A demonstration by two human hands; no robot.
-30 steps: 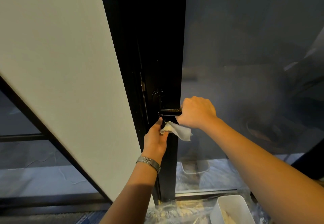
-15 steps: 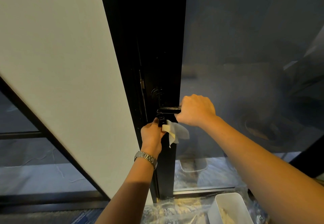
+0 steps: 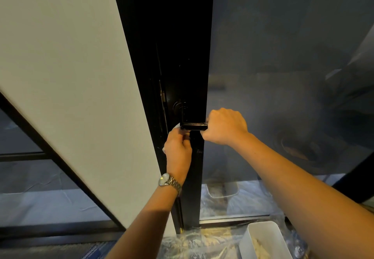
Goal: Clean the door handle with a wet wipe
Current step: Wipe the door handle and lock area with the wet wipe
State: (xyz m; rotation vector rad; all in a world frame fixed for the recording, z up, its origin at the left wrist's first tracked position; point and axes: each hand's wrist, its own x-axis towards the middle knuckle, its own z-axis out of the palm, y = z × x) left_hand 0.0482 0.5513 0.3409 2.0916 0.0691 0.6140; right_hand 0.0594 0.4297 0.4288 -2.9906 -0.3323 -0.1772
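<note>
An office-like or commercial interior is suggested, rather than a home. A tall black metal door frame (image 3: 172, 56) is seen running down the middle of the frame. It is fitted with a black metal lever handle (image 3: 193, 126), and a large pane of dark frosted glass (image 3: 283, 56) fills the right half. A plain white wall panel (image 3: 60, 76) is set at the left. Below it, at lower left, a glazed partition with thin black bars (image 3: 30, 177) is seen. A blue patterned floor covering (image 3: 95, 250), apparently carpet, is visible at the bottom edge. Clear plastic sheeting (image 3: 202, 242) is spread on the floor at bottom centre, and a white rectangular plastic tub (image 3: 263, 231) is placed at lower right.
</note>
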